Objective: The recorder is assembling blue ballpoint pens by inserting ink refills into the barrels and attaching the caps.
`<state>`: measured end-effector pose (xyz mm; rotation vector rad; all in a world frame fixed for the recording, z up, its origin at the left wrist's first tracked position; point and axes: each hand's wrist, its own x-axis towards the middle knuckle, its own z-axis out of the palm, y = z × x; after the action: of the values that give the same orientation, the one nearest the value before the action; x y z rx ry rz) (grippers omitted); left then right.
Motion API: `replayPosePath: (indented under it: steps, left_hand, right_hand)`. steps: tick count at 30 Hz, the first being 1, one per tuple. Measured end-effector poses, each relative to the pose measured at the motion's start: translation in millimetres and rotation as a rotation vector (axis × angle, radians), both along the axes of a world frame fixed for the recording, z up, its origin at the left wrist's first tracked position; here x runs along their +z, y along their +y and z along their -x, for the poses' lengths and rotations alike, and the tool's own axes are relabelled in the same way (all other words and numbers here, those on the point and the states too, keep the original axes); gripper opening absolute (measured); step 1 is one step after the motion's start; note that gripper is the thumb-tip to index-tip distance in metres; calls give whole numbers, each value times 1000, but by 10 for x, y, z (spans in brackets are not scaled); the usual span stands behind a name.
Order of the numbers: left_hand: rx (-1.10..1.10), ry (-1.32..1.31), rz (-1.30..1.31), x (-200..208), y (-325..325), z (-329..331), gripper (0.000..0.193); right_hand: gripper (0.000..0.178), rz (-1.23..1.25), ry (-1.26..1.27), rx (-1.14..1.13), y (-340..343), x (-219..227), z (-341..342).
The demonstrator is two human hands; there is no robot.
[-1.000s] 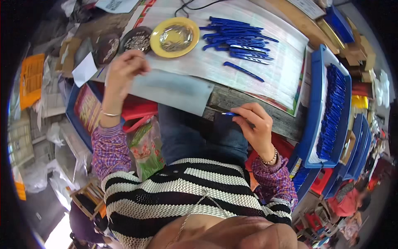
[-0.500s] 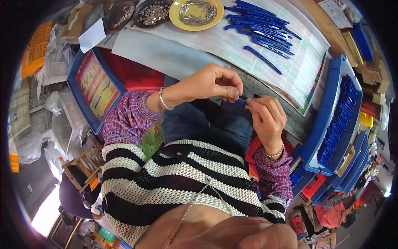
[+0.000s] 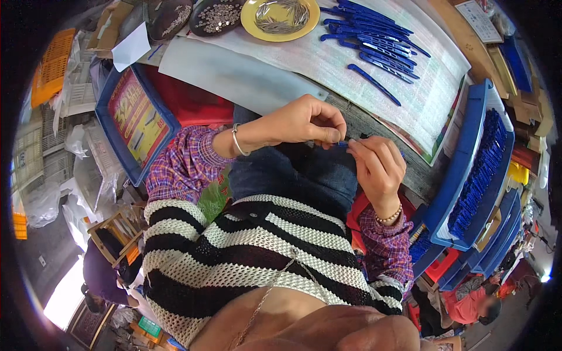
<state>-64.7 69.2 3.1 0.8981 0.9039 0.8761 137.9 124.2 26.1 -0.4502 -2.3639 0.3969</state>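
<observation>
Over my lap, a slim blue plastic piece (image 3: 341, 144) shows in the gap between my hands. My right hand (image 3: 379, 167) is closed on it, its fingers hiding most of its length. My left hand (image 3: 319, 123) is pinched at the piece's left end. Whatever those left fingertips hold is too small to make out. On the table ahead lies a pile of long, thin blue plastic pieces (image 3: 386, 50), with a single one (image 3: 374, 85) nearer to me. Thin metal pins (image 3: 284, 22) fill a yellow plate (image 3: 249, 24).
Left of the plate stand dark bowls, one with small round metal bits (image 3: 219, 17). A blue crate (image 3: 439, 216) at my right holds many blue pieces. Another blue tray (image 3: 137, 175) is on my left. The table edge (image 3: 404, 149) runs just beyond my hands. Another person (image 3: 465, 301) is far right.
My left fingertips have shifted slightly right and down at the blue piece. My right hand keeps nearly the same pose. The whole view has moved a little.
</observation>
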Motion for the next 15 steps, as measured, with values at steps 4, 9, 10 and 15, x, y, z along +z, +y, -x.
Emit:
replayPosePath:
  steps: [4,9,10,15]
  left_hand:
    - [16,2,43,16,0,-2,15]
    - [-14,11,52,4,1,16,15]
    - [-14,12,52,14,1,19,15]
    - [-21,201,-162,66,-15,-9,7]
  right_hand:
    - [22,18,-5,7,-12,43,18]
    - [23,37,-9,20,-14,37,23]
    - [23,37,-13,22,-17,36,23]
    - [22,37,-23,31,-26,38,26]
